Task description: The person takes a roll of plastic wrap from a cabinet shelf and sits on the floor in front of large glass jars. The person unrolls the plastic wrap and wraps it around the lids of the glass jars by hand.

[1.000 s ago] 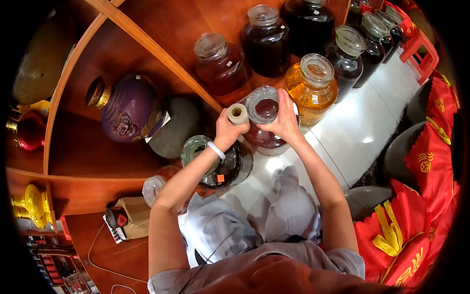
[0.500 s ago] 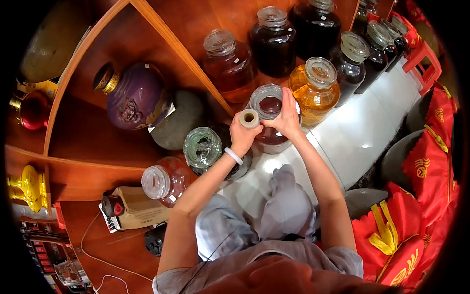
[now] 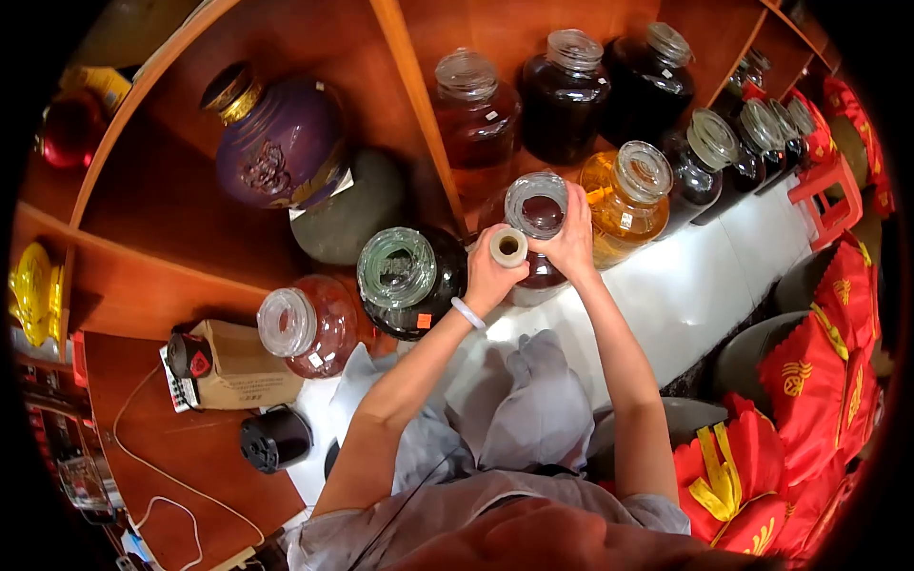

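A large glass jar [image 3: 515, 202] with dark red contents stands in front of me, its round mouth facing up. My left hand [image 3: 487, 278], with a pale bracelet at the wrist, is closed around a roll of plastic film [image 3: 508, 247]; the roll's hollow core points up at me. It is held against the near side of the jar's neck. My right hand [image 3: 571, 238] grips the right side of that neck, fingers stretched along it and thumb near the roll. Both hands partly cover the jar's body.
Left of the jar are a green-topped dark jar [image 3: 398, 268] and a reddish jar [image 3: 324, 328]. An amber jar [image 3: 628, 205] stands close on the right. Several dark jars line the wooden shelf [image 3: 419, 105]. Red-cloth-covered vessels [image 3: 819, 371] and a red stool [image 3: 838, 195] are at right.
The view has shifted, so the surroundings appear displaced. Both hands stay at the jar's neck with the roll, whose position against the jar looks nearly the same.
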